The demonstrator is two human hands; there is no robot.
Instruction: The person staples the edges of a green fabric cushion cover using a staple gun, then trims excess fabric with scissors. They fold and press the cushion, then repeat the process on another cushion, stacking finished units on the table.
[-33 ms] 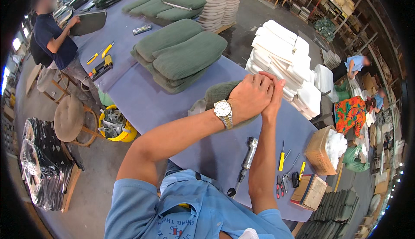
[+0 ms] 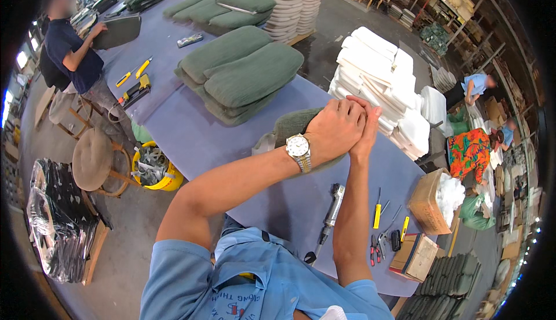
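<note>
A dark green fabric seat cushion (image 2: 292, 124) lies on the blue-grey worktable under my hands, mostly hidden by my left forearm and wrist. A pale, translucent piece (image 2: 264, 144) shows at its left end. With fingers bent, my left hand (image 2: 335, 126) is closed over the cushion's right end. My right hand (image 2: 366, 132) presses against that same end from the right, touching the left hand, its fingers partly overlapped. What lies beneath both palms is hidden. Behind them stands a stack of green cushions (image 2: 240, 71).
Near my right forearm lie an air tool (image 2: 333, 210), a yellow screwdriver (image 2: 377, 216) and red-handled pliers (image 2: 376, 250). A cardboard box (image 2: 425, 204) with white stuffing stands at the right edge. White foam pads (image 2: 370, 71) rise beyond the table. A co-worker (image 2: 72, 48) stands far left.
</note>
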